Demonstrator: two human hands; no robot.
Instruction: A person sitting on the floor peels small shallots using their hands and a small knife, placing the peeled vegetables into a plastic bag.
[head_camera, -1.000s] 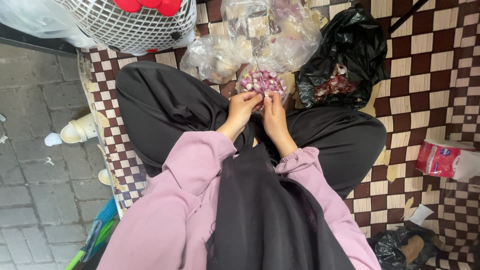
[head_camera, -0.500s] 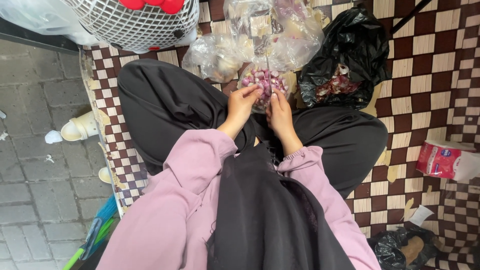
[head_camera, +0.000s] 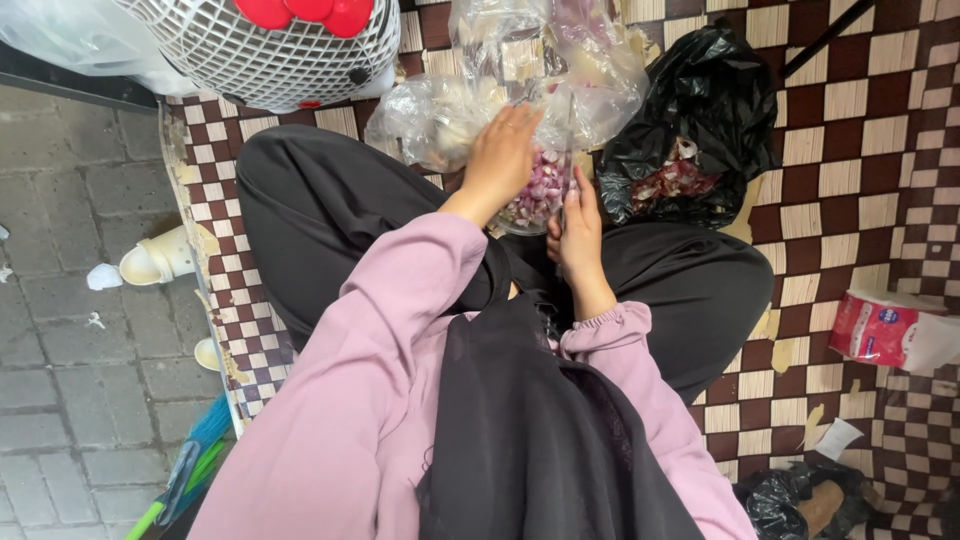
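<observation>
Fingers (head_camera: 522, 120) of the left hand (head_camera: 500, 160) curled downward, tips dipped among small purple-pink peeled shallots (head_camera: 535, 192) heaped in a clear plastic bag (head_camera: 530, 60); whether closed on one bulb or merely resting on the pile, cannot tell. Fingers (head_camera: 577, 188) of the right hand (head_camera: 578, 235) clenched around something thin and upright, seemingly a slim blade, its exact kind too blurred to name; held close beside the heap, just short of the left hand. Both hands kept low in the lap between crossed legs in black trousers (head_camera: 320, 200), presumably so that the pile stays within short reach and nothing rolls off.

Containers. Clear bag slumped open directly ahead of the knees, mouth toward the hands, shallots at its near end, paler contents farther back. Black plastic bag (head_camera: 690, 110) to the right of it, mouth open, holding reddish-brown papery skins (head_camera: 675, 180), near enough for scraps to be dropped in by the right hand. White lattice plastic basket with red trim (head_camera: 270, 50) upper left, contents not visible. Smaller dark bag (head_camera: 800, 495) lower right, contents unclear.

Surroundings. Brown-and-cream checkered woven mat (head_camera: 860, 150) beneath everything; red-and-white soft packet (head_camera: 885, 330) at right edge; pale sandal (head_camera: 160, 260) on grey paving left of the mat.
</observation>
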